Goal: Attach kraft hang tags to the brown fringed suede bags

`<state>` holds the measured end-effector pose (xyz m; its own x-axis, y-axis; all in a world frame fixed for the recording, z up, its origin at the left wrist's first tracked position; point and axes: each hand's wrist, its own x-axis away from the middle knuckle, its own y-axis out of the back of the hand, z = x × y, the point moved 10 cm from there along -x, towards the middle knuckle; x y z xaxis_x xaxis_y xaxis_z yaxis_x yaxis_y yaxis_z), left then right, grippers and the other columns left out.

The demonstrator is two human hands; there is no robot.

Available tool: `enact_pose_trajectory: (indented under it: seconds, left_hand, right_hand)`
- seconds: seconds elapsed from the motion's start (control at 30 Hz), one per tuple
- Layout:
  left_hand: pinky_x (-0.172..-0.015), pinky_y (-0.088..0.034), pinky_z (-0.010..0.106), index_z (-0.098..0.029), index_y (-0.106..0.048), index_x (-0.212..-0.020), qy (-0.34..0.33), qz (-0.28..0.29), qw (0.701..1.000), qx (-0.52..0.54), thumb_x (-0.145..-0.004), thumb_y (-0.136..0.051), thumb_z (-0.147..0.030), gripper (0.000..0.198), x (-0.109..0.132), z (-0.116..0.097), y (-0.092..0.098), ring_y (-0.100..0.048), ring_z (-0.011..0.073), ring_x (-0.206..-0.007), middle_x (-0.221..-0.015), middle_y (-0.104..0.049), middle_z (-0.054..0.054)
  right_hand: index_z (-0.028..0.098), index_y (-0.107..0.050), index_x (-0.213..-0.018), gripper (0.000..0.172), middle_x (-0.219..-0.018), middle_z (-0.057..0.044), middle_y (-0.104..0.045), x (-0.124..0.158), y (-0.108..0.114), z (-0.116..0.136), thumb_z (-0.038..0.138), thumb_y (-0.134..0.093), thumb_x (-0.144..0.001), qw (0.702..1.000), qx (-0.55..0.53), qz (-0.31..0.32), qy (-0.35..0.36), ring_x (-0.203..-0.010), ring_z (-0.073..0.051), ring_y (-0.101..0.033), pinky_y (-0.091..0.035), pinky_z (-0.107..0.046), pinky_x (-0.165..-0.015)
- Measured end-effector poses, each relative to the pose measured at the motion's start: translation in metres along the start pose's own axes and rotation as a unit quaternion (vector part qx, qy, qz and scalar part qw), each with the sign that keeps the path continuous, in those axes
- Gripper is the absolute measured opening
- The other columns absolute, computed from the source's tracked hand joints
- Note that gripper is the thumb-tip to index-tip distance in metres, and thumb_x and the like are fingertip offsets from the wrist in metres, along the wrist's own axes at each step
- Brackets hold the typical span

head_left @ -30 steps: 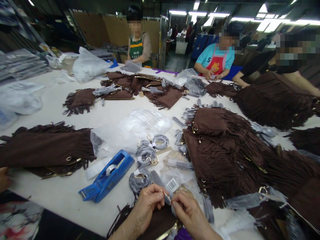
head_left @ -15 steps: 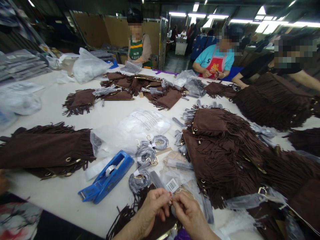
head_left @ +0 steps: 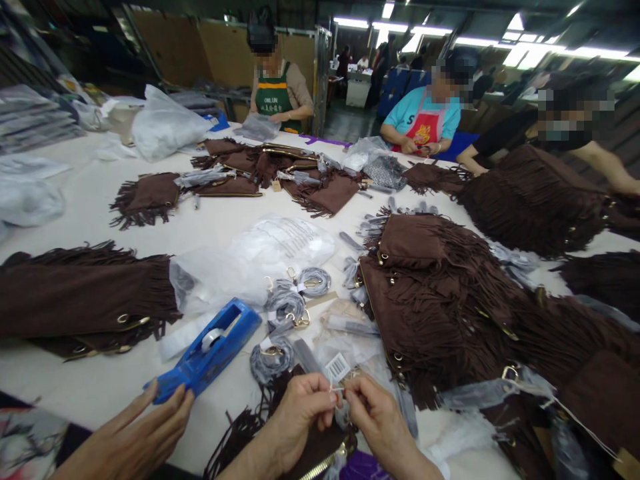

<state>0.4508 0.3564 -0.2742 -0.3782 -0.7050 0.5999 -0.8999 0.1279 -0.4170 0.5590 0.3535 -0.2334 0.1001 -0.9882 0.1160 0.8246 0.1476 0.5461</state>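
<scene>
My left hand [head_left: 309,403] and my right hand [head_left: 371,403] meet low in the middle, fingertips pinched on a thin white string [head_left: 338,389]. Just above them lies a white barcode tag [head_left: 337,367], seemingly on that string. Under my hands is a dark brown fringed bag [head_left: 320,445], with a gold zipper [head_left: 326,461] along its near edge; my hands hide part of it. Coiled grey straps [head_left: 273,359] with gold clips sit just beyond my left hand.
Another person's hand [head_left: 145,423] reaches in at the lower left to a blue tape dispenser [head_left: 210,350]. Brown fringed bags [head_left: 415,300] are piled at the right, more [head_left: 80,293] at the left. A white plastic bag [head_left: 280,240] lies mid-table. Co-workers stand across the table.
Another person's hand has come in from the left to the tape dispenser's near end. The string now shows stretched between my fingertips. The view has shifted slightly to the right.
</scene>
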Motion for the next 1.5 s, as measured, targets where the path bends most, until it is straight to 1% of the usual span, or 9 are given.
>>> enact_pose_trajectory:
  seconds: [0.13, 0.3, 0.63, 0.83, 0.97, 1.07, 1.2, 1.27, 1.5]
  left_hand:
    - [-0.034, -0.016, 0.018, -0.015, -0.049, -0.057, 0.053, 0.016, 0.992, 0.110, -0.055, -0.066, -0.026, 0.020, 0.000, 0.008, -0.002, -0.041, 0.0051, -0.033, -0.058, -0.064, 0.004]
    - [-0.034, -0.015, 0.017, -0.015, -0.052, -0.066, 0.061, 0.030, 0.990, 0.127, -0.062, -0.067, -0.029, 0.021, 0.001, 0.011, -0.002, -0.039, 0.0044, -0.030, -0.046, -0.055, -0.003]
    - [-0.038, -0.021, 0.015, -0.014, -0.054, -0.067, 0.075, 0.017, 0.980, 0.185, -0.056, -0.076, -0.026, 0.027, 0.007, 0.011, 0.008, -0.042, 0.0042, -0.036, -0.052, -0.057, -0.003]
    - [-0.039, -0.022, 0.015, -0.013, -0.054, -0.066, 0.076, 0.028, 0.979, 0.185, -0.057, -0.076, -0.025, 0.026, 0.006, 0.013, 0.006, -0.043, 0.0039, -0.038, -0.054, -0.058, -0.001]
    - [-0.039, -0.023, 0.016, -0.013, -0.055, -0.063, 0.064, 0.037, 0.981, 0.177, -0.057, -0.076, -0.026, 0.026, 0.004, 0.014, 0.005, -0.041, 0.0037, -0.038, -0.054, -0.057, -0.002]
    - [-0.039, -0.024, 0.017, -0.014, -0.055, -0.063, 0.056, 0.035, 0.983, 0.173, -0.057, -0.076, -0.028, 0.026, 0.004, 0.014, 0.004, -0.041, 0.0045, -0.038, -0.056, -0.058, -0.001]
    - [-0.040, -0.024, 0.018, -0.013, -0.058, -0.062, 0.028, 0.030, 0.991, 0.131, -0.055, -0.076, -0.032, 0.027, 0.009, 0.007, 0.001, -0.042, 0.0056, -0.040, -0.057, -0.059, 0.000]
    - [-0.041, -0.024, 0.018, -0.012, -0.061, -0.063, 0.008, 0.026, 0.995, 0.098, -0.056, -0.077, -0.034, 0.028, 0.014, 0.002, 0.002, -0.042, 0.0054, -0.041, -0.055, -0.057, 0.000]
    - [-0.045, -0.031, 0.019, -0.015, -0.068, -0.068, -0.011, 0.032, 0.998, -0.047, -0.057, -0.075, -0.052, 0.039, 0.042, -0.001, 0.022, -0.047, 0.0079, -0.042, -0.055, -0.061, 0.002]
  right_hand:
    - [0.020, -0.059, -0.086, 0.019, -0.083, -0.003, -0.062, 0.009, 0.013, -0.020, 0.019, -0.041, -0.081, 0.996, -0.077, 0.032, -0.019, -0.078, -0.017, -0.057, -0.044, -0.027, -0.070]
    - [0.023, -0.059, -0.107, 0.050, -0.114, -0.006, -0.061, 0.019, 0.000, -0.039, 0.004, -0.047, -0.062, 0.994, -0.086, 0.067, -0.003, -0.113, -0.023, -0.048, -0.033, -0.042, -0.099]
    - [0.020, -0.050, -0.121, 0.073, -0.133, -0.009, -0.047, 0.029, -0.028, -0.037, 0.000, -0.045, -0.050, 0.984, -0.101, 0.144, -0.019, -0.124, -0.023, -0.040, -0.028, -0.039, -0.104]
    - [0.021, -0.063, -0.092, 0.019, -0.087, -0.005, -0.067, 0.036, -0.014, -0.041, 0.021, -0.047, -0.082, 0.996, -0.068, 0.051, -0.030, -0.082, -0.018, -0.061, -0.047, -0.028, -0.075]
    - [0.021, -0.063, -0.088, 0.014, -0.069, 0.000, -0.062, 0.042, 0.012, -0.054, 0.027, -0.056, -0.078, 0.991, -0.103, 0.005, -0.089, -0.066, -0.016, -0.057, -0.045, -0.025, -0.064]
    - [0.022, -0.062, -0.092, 0.028, -0.057, 0.006, -0.054, 0.049, 0.019, -0.057, 0.030, -0.069, -0.066, 0.940, -0.289, 0.017, -0.181, -0.047, -0.008, -0.047, -0.036, -0.018, -0.046]
    - [0.018, -0.064, -0.085, 0.037, -0.056, 0.005, -0.059, 0.054, -0.011, -0.035, 0.031, -0.080, -0.055, 0.793, -0.538, 0.066, -0.279, -0.032, 0.000, -0.034, -0.022, -0.013, -0.034]
    - [0.015, -0.065, -0.077, 0.033, -0.054, 0.002, -0.062, 0.050, -0.024, -0.029, 0.030, -0.082, -0.053, 0.755, -0.585, 0.047, -0.292, -0.030, 0.000, -0.036, -0.025, -0.012, -0.034]
    - [0.014, -0.060, -0.077, 0.041, -0.044, 0.003, -0.060, 0.050, -0.050, -0.039, 0.037, -0.083, -0.052, 0.762, -0.567, -0.052, -0.309, -0.034, -0.007, -0.052, -0.039, -0.016, -0.037]
